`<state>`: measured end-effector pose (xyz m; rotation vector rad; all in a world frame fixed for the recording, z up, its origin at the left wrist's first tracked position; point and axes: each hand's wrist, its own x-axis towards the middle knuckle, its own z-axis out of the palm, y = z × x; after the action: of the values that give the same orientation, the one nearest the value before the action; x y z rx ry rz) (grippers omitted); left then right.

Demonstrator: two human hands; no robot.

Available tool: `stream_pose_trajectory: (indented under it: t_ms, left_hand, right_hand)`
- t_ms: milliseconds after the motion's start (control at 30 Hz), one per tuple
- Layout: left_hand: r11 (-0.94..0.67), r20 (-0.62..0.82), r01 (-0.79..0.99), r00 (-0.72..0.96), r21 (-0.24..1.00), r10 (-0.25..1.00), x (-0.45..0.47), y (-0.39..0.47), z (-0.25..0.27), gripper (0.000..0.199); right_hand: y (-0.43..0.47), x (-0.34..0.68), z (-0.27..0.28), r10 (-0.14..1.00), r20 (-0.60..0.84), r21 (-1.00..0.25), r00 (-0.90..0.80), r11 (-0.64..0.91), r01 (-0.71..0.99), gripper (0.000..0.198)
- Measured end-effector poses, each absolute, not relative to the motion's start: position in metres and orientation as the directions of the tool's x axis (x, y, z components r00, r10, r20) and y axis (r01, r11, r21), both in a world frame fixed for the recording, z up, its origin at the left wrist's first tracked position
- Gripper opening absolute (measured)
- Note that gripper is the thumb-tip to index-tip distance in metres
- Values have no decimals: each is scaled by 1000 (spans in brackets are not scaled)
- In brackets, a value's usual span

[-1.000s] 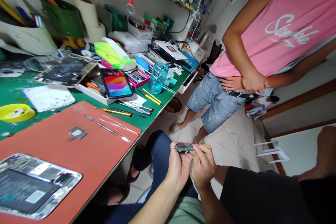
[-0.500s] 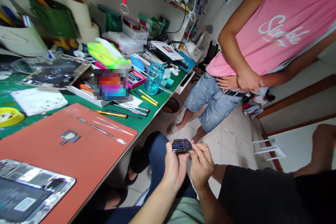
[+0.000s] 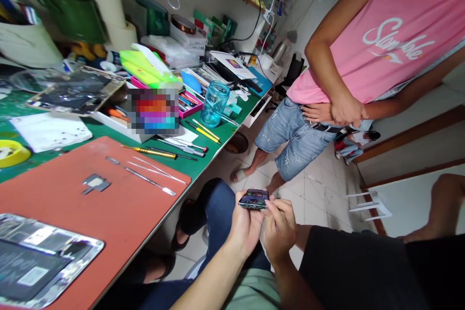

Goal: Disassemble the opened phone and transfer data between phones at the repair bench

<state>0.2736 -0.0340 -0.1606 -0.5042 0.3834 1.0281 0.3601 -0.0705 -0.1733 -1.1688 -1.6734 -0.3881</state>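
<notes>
A dark smartphone (image 3: pixel 254 199) is held over my lap, screen up and lit with dim coloured shapes. My left hand (image 3: pixel 244 230) cradles it from below and the left side, fingers wrapped round its edge. Closed at the phone's near right corner is my right hand (image 3: pixel 279 226), thumb and fingertips gripping the edge there. On the bench to the left, an opened phone or tablet body (image 3: pixel 39 261) with a black battery lies on an orange mat (image 3: pixel 119 232). A small grey metal part (image 3: pixel 95 183), tweezers (image 3: pixel 158 169) and a thin spudger (image 3: pixel 149 180) rest on the mat.
A person in a pink tank top (image 3: pixel 385 53) stands ahead beyond the bench end. Another person's black-clothed leg (image 3: pixel 356 271) is close on my right. The green bench (image 3: pixel 207 157) carries screwdrivers, a blue jar (image 3: pixel 215 104), a yellow tape roll (image 3: pixel 13 153) and several boxes.
The phone has tipped so that more of its screen faces me. Both hands keep their hold, and the view has shifted slightly.
</notes>
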Motion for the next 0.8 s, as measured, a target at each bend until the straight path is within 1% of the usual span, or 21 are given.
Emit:
stream_pose_trajectory:
  t_ms: [167, 267, 400, 633, 700, 733, 800]
  left_hand:
    - [445, -515, -857, 512, -258, 687, 272, -35, -160, 15]
    - [452, -514, -855, 516, -256, 685, 271, -36, -158, 20]
    - [445, -523, -868, 489, -219, 698, 271, -37, -159, 24]
    - [347, -585, -930, 349, -121, 732, 272, -34, -163, 31]
    - [323, -585, -941, 318, -99, 746, 271, -34, -162, 31]
    - [319, -583, -943, 311, -93, 750, 271, -33, -162, 30]
    - [319, -585, -944, 308, -88, 751, 271, -33, -162, 26]
  right_hand:
    - [-72, 361, -176, 520, 854, -291, 4, 471, 833, 34]
    - [-72, 361, -177, 536, 844, -307, 17, 457, 835, 32]
    - [-71, 360, -178, 559, 828, -337, 44, 433, 836, 30]
    - [-70, 360, -179, 609, 788, -409, 88, 412, 814, 29]
    - [-73, 359, -178, 635, 762, -460, 128, 390, 798, 26]
    - [-76, 358, -177, 665, 729, -510, 163, 367, 778, 25]
    - [-82, 353, -176, 759, 598, -671, 260, 296, 680, 28]
